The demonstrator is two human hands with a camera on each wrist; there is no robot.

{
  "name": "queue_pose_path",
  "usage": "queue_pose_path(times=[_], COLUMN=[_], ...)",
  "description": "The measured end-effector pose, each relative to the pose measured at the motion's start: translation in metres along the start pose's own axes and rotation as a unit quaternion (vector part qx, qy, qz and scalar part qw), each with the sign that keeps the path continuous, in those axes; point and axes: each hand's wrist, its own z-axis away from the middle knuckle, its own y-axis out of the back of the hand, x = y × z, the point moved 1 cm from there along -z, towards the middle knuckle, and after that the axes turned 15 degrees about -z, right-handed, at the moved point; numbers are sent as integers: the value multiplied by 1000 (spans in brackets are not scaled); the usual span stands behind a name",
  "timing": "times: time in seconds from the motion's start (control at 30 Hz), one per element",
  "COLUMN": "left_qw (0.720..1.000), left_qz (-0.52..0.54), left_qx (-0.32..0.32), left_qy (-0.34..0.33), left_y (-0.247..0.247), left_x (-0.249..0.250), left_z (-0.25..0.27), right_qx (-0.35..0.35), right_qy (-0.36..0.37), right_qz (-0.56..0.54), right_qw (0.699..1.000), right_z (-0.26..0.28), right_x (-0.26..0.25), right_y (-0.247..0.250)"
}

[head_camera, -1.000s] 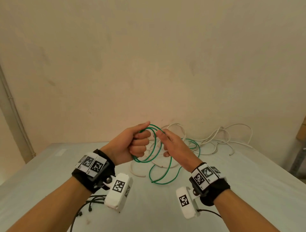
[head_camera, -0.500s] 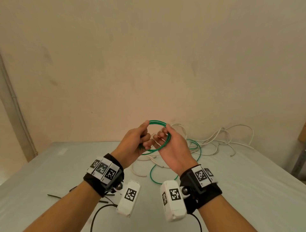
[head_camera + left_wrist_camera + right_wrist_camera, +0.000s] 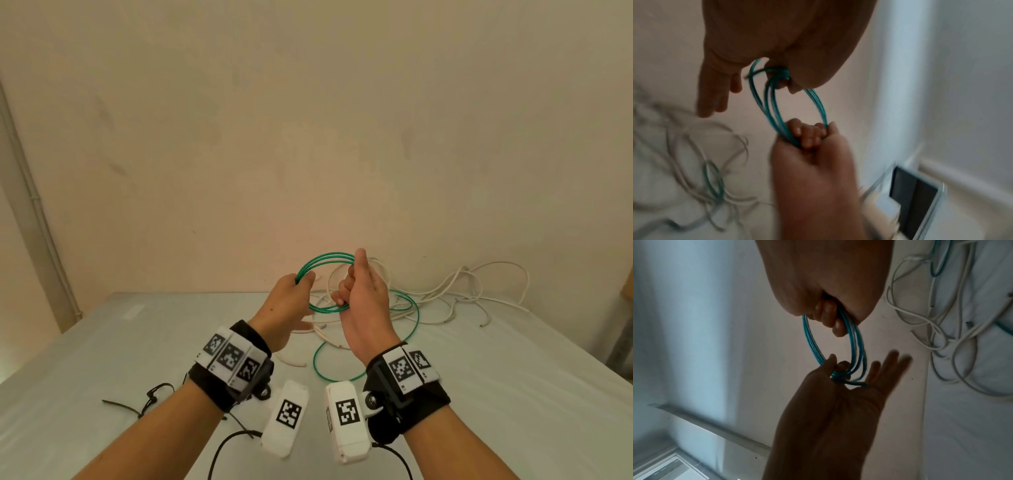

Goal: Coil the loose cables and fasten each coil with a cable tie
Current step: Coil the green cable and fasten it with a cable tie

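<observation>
Your green coil (image 3: 325, 263) has grown another loop since a second ago. Your left hand (image 3: 286, 311) pinches one side, your right hand (image 3: 363, 301) grips the other; the tail (image 3: 342, 373) on the tabletop (image 3: 479, 394) needs winding before any tie (image 3: 120, 406).

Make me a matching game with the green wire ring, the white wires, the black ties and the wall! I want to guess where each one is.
Things:
1. green coil
2. white cables
3. black cable ties
4. wall

Places:
A. lying on the table's near left part
B. held up between both hands
C. standing behind the table
D. in a loose heap at the table's far edge

Pairs: 1-B, 2-D, 3-A, 4-C. The left hand pinches one side of the coil and the right hand grips the other.
</observation>
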Motion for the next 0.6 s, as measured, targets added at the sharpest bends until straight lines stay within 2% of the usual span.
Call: queue_pose_path(times=[0.07, 0.1, 0.17, 0.3, 0.4, 0.5, 0.6], left_qw=[987, 980, 977, 984, 992, 1000, 997], left_qz=[151, 191, 207, 156, 91, 1, -48], left_qx=[-24, -13, 28, 88, 89, 23, -53], left_qy=[46, 52, 46, 10, 1, -7, -9], left_y=[-1, -2, -3, -1, 10, 24, 34], left_x=[7, 9, 11, 10, 5, -1, -4], left_z=[-1, -4, -9, -13, -16, -13, -4], right_qx=[0, -1, -5, -23, -61, -123, -188], right_qy=[4, 8, 7, -42, -105, -103, -78], right_qz=[0, 6, 11, -1, 25, 155, 320], right_qw=[1000, 1000, 1000, 999, 992, 975, 925], right_z=[2, 3, 4, 9, 11, 3, -3], right_x=[2, 5, 11, 23, 21, 9, -1], right_y=[1, 2, 5, 8, 13, 15, 10])
